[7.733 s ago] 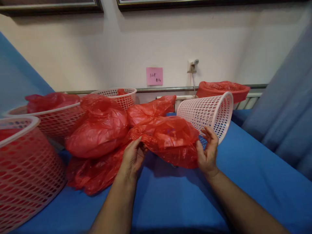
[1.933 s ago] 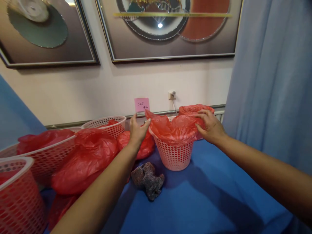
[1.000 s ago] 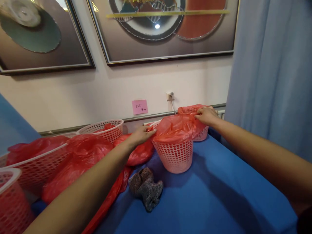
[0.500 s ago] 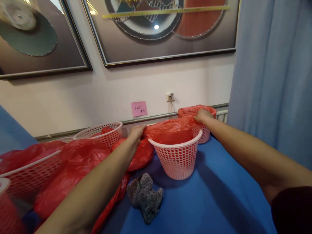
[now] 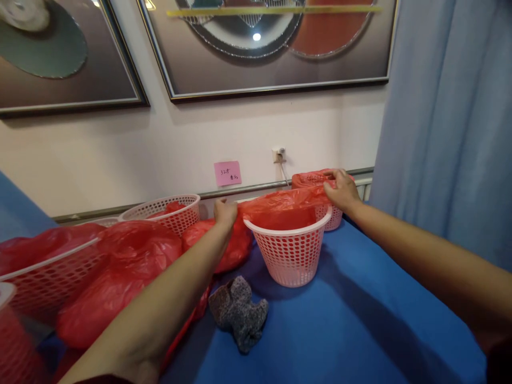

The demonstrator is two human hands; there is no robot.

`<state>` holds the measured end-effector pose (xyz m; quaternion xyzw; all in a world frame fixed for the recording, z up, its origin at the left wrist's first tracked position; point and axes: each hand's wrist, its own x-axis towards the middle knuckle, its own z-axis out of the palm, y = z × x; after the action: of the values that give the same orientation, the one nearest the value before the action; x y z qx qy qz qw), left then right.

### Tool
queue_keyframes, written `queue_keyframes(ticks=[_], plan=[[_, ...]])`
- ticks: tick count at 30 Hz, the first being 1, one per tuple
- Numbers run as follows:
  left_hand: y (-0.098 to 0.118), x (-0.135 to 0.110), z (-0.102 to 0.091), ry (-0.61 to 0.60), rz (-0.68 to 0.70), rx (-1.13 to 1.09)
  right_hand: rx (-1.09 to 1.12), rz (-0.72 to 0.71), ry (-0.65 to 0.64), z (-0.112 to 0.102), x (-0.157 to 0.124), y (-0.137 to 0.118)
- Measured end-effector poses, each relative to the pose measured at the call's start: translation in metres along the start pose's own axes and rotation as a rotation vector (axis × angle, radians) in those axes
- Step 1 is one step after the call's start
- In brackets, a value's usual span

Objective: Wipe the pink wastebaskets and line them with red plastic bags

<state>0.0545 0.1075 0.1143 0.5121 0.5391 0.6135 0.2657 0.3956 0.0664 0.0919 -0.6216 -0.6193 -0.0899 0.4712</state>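
Note:
A red plastic bag (image 5: 280,202) lines a pink perforated basket (image 5: 290,256) that stands upright on a blue cloth surface. Its top edge is stretched between my two hands above the basket's back rim. My left hand (image 5: 226,213) grips the bag at the left side of the rim, fingers closed. At the right side, my right hand (image 5: 342,189) pinches the other end of the edge between thumb and fingers. In front of the basket lies a crumpled grey cloth (image 5: 240,314), touched by neither hand.
Behind the right hand stands another red-lined basket (image 5: 334,218). To the left are a white basket (image 5: 160,213), a wide lined basket (image 5: 52,277) and bulging red bags (image 5: 132,266). The blue surface (image 5: 340,330) meets a wall with a socket (image 5: 279,155); a blue curtain (image 5: 444,117) hangs right.
My right hand has turned and moved slightly right, its fingers now raised with the bag's edge in the pinch. The left hand keeps its grip at the left side. The view has tilted slightly.

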Motion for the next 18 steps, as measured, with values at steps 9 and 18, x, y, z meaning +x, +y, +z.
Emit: queue_keyframes(ticks=[9, 18], plan=[[0.006, -0.079, -0.027, -0.371, 1.173, 0.499, 0.060, -0.597, -0.037, -0.019, -0.059, -0.017], [0.022, -0.053, -0.009, -0.357, 1.131, 0.917, -0.053, -0.522, 0.007, -0.015, -0.052, -0.021]])
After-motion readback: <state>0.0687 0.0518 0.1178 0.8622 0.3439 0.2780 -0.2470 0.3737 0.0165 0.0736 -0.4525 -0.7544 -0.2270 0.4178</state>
